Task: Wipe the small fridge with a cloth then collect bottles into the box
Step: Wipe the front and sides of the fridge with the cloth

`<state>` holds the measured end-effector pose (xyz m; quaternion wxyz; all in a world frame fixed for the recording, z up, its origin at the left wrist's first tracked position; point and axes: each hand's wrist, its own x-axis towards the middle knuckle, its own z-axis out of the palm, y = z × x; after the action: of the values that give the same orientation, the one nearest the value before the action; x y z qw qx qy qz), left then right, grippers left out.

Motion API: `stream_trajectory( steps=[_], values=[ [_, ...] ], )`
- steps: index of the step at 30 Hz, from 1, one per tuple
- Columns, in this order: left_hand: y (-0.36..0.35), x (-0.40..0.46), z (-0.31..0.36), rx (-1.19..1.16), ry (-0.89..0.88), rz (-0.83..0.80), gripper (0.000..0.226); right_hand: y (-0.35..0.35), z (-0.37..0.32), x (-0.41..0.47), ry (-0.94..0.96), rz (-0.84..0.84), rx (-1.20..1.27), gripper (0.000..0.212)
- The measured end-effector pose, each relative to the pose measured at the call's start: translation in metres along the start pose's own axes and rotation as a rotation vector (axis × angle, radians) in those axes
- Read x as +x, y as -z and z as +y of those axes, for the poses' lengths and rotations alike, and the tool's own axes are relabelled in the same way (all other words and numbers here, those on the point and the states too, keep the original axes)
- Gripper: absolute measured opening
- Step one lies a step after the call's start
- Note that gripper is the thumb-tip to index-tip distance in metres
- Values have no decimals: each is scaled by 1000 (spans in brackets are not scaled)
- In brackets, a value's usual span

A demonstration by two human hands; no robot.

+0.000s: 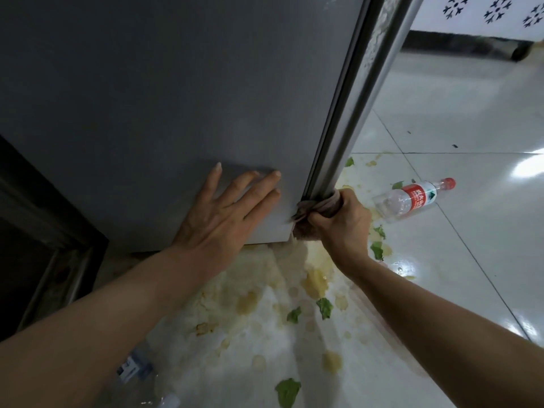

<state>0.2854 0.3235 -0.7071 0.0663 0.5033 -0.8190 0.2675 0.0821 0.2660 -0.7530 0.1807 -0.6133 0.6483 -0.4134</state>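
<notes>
The small grey fridge (176, 92) fills the upper left of the head view. My left hand (223, 213) presses flat on its side panel near the bottom corner, fingers spread. My right hand (341, 222) grips a brownish cloth (312, 210) wrapped around the lower end of the fridge's front edge strip (353, 113). A clear plastic bottle with a red label and red cap (412, 198) lies on its side on the floor to the right. Another clear bottle with a blue label (135, 369) lies under my left forearm, partly hidden. No box is in view.
The white tiled floor (456, 260) carries yellowish spill stains (315, 284) and green leaf scraps (288, 391) in front of the fridge. A dark cabinet or frame (38, 231) stands at the left. A white patterned wall with a dark skirting (459, 42) runs along the far right.
</notes>
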Motion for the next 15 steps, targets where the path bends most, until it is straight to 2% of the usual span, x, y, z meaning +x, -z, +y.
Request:
stream_trajectory(
  steps=[6,12,15],
  values=[
    [47,28,-12,35,61,-65,77,44,-56,21,91,75,75,31],
    [91,55,-28,70,98,166,69,90,-117,44,158,146,181,29],
    [113,65,-40,96,127,152,71,111,-147,53,196,199,191,27]
  ],
)
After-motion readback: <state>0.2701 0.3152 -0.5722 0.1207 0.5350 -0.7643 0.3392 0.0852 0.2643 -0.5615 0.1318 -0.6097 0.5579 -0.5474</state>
